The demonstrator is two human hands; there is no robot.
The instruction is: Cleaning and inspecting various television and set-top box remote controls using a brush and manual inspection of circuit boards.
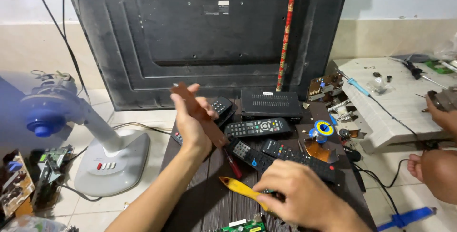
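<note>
My left hand (190, 120) is raised above the dark wooden table (200, 198) and grips a long narrow brown circuit board strip (200, 115), held at a slant. Lower right, my right hand (297, 194) rests on the table with its fingers closed around the yellow handle of a tool (240, 188), next to a black remote control (300, 158). A red-handled screwdriver (232, 165) lies just under the brown strip. A green circuit board (243, 226) peeks out at the bottom edge.
Several black remotes (257, 127) and a black set-top box (270, 103) lie behind, with a solder spool (323, 129). A large television back (204, 32) leans on the wall. A fan (71, 127) stands left. Another person's hand and knee (440, 165) are at right by a white board (395, 98).
</note>
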